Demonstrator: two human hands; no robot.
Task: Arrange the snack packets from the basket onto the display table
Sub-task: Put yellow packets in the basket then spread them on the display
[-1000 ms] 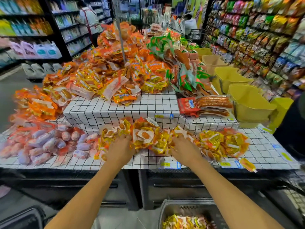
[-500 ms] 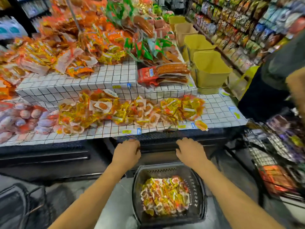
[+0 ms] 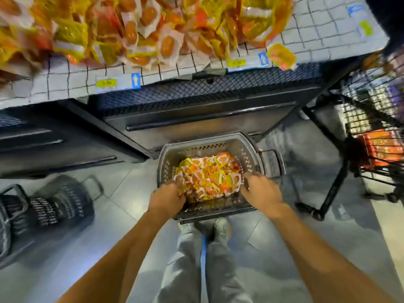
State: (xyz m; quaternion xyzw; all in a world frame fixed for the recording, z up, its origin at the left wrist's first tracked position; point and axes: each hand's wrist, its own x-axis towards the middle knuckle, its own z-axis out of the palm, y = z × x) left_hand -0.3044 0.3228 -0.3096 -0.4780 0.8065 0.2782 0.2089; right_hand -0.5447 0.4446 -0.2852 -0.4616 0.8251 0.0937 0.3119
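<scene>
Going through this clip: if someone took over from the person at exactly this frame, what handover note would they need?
Left hand: down in the basket, fingers at the left edge of the snack packets; too blurred to tell whether it grips.
Right hand: at the pile's right edge, grip likewise unclear.
The basket stands on the floor in front of the display table, with a good pile inside.
Done: laid-out packets cover the table's front part.
Left: scoop the pile out of the basket and arrange it on the table.
</scene>
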